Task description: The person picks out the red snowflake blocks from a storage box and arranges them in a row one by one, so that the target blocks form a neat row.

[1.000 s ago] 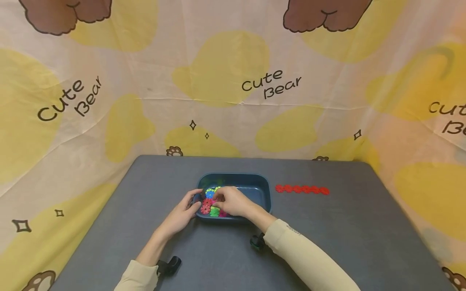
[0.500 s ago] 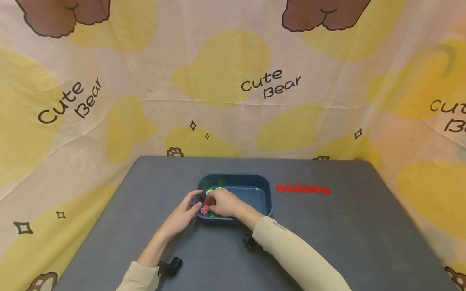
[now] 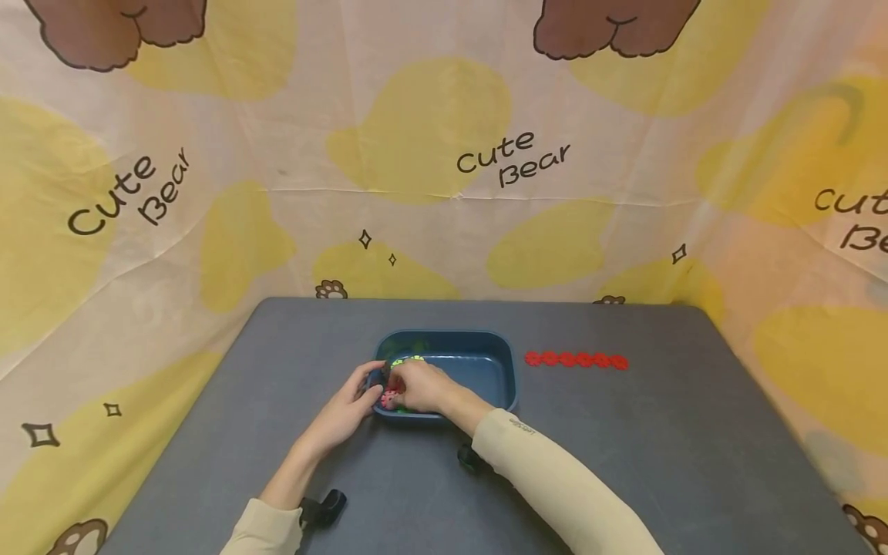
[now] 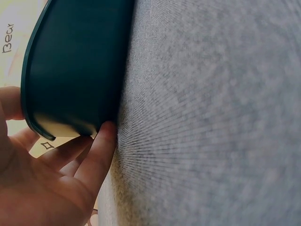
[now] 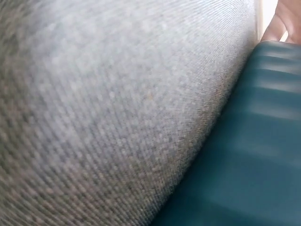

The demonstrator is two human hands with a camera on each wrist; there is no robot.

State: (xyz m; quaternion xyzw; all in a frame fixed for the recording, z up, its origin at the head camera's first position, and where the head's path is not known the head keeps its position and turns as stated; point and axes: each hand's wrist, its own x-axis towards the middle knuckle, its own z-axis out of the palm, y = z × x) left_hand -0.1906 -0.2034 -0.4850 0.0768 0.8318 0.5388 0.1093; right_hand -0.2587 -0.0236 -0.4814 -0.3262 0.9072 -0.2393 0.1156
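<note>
A dark blue plastic tray [image 3: 486, 378] rests on the table, with several toothed, flower-shaped plastic discs at its left end. My left hand [image 3: 347, 411] grips that end. In the left wrist view, the thumb lies at the rim of the tray [image 4: 75, 61] and the fingers are against its outer wall. My right hand [image 3: 428, 387] reaches down inside the tray among the discs, fingers bent downward. A pink disc [image 3: 388, 398] shows beside its fingertips, and yellow-green discs [image 3: 408, 361] show behind it. The hand covers the other discs; I cannot tell whether it pinches one.
To the right of the tray, several red discs [image 3: 576, 360] lie in a straight row on the grey table [image 3: 624, 447]. A patterned cloth [image 3: 430, 154] hangs behind and at both sides. Black wrist cameras sit under both forearms.
My right hand has moved left inside the tray and now covers discs that showed earlier, including blue and green ones. The left hand keeps its hold on the tray's end.
</note>
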